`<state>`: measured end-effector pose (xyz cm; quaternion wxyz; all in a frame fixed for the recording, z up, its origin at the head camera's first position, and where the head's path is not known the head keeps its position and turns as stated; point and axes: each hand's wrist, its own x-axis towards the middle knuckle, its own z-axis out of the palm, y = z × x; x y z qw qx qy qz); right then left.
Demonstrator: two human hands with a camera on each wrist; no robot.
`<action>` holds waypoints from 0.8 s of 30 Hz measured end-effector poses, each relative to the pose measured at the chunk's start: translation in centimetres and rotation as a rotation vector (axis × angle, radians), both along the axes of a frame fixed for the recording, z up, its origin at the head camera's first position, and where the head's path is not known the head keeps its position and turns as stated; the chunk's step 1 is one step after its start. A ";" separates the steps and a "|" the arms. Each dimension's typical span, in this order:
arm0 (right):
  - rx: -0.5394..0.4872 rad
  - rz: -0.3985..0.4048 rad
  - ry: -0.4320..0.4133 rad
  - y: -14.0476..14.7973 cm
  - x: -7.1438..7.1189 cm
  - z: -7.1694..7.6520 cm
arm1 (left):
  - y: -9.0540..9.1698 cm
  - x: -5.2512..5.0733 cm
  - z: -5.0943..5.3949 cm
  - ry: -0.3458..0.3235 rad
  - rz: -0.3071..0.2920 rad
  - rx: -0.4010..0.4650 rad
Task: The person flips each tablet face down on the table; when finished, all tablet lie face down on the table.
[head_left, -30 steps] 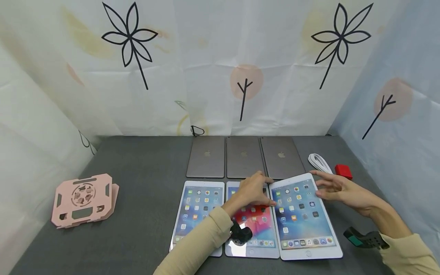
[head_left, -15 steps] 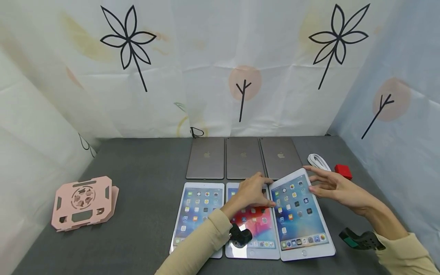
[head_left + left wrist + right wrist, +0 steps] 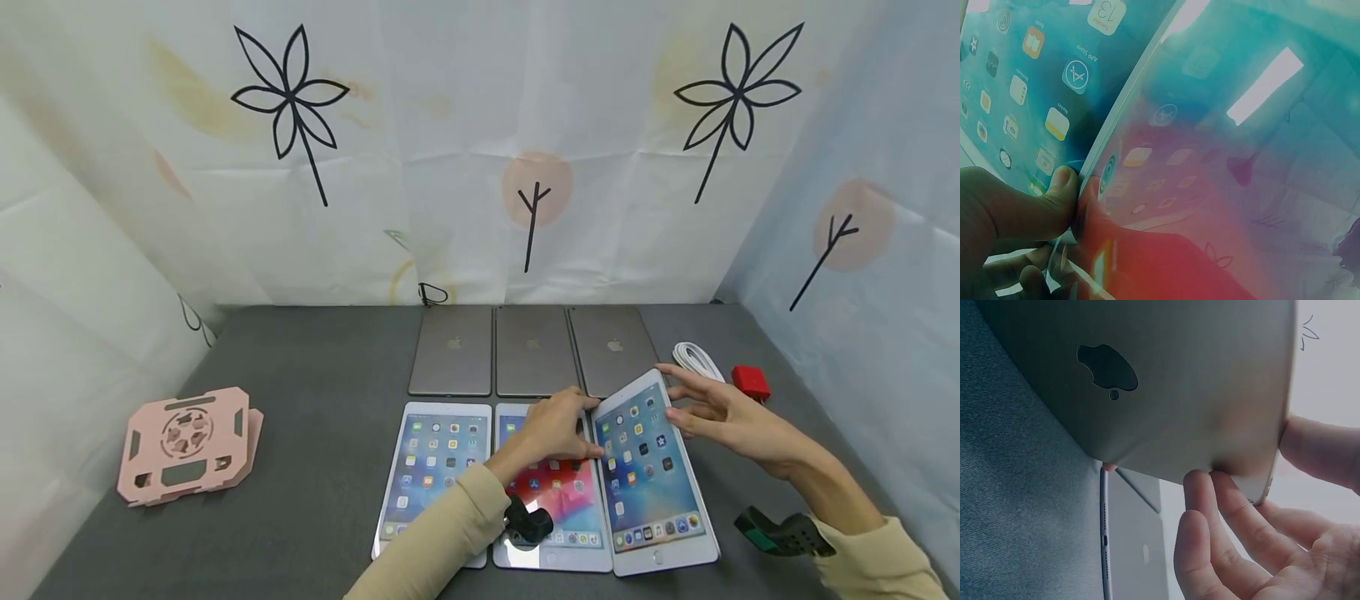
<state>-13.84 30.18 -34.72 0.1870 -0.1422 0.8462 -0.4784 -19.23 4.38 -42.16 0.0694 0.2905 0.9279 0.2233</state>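
Note:
The rightmost white tablet (image 3: 651, 483) is tilted, its right side raised and its left edge low beside the middle tablet (image 3: 558, 500). My right hand (image 3: 731, 417) pinches its raised upper right edge; in the right wrist view the thumb is on the edge and fingertips touch the grey back (image 3: 1179, 381). My left hand (image 3: 553, 427) reaches over the middle tablet, its thumb and fingers on the tilted tablet's left edge. The left wrist view has that thumb (image 3: 1060, 187) at the edge, other fingers partly hidden. A third lit tablet (image 3: 435, 458) lies flat at left.
Three grey tablets, left (image 3: 452, 354), middle (image 3: 534, 354) and right (image 3: 613, 346), lie face down behind. A coiled white cable (image 3: 696, 360) and red block (image 3: 751, 382) are at back right. A pink slotted stand (image 3: 187, 442) lies left on the grey table (image 3: 315, 467).
The right side of the rightmost tablet has risen and swung inward, with my right hand moving left along with it. My left hand stays at its left edge.

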 end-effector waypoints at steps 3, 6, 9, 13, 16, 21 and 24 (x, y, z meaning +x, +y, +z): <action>0.011 -0.008 0.010 0.0 0.3 0.0 | 0.2 0.1 0.0 -0.006 -0.006 0.012; 0.023 -0.014 0.029 -0.1 0.6 0.1 | 0.4 0.2 0.1 -0.017 -0.020 0.029; 0.025 -0.014 0.052 -0.2 0.7 0.2 | 0.7 0.3 0.1 -0.020 -0.029 0.045; 0.032 -0.016 0.071 -0.1 0.7 0.3 | 1.1 0.4 0.1 -0.012 -0.009 0.052; 0.035 -0.020 0.073 0.1 0.7 0.3 | 1.4 0.5 0.0 -0.010 0.013 0.050; 0.031 -0.029 0.065 0.3 0.6 0.3 | 2.1 0.9 -0.2 -0.027 0.035 0.072; 0.030 -0.030 0.061 0.3 0.5 0.4 | 2.5 1.0 -0.3 -0.029 0.049 0.077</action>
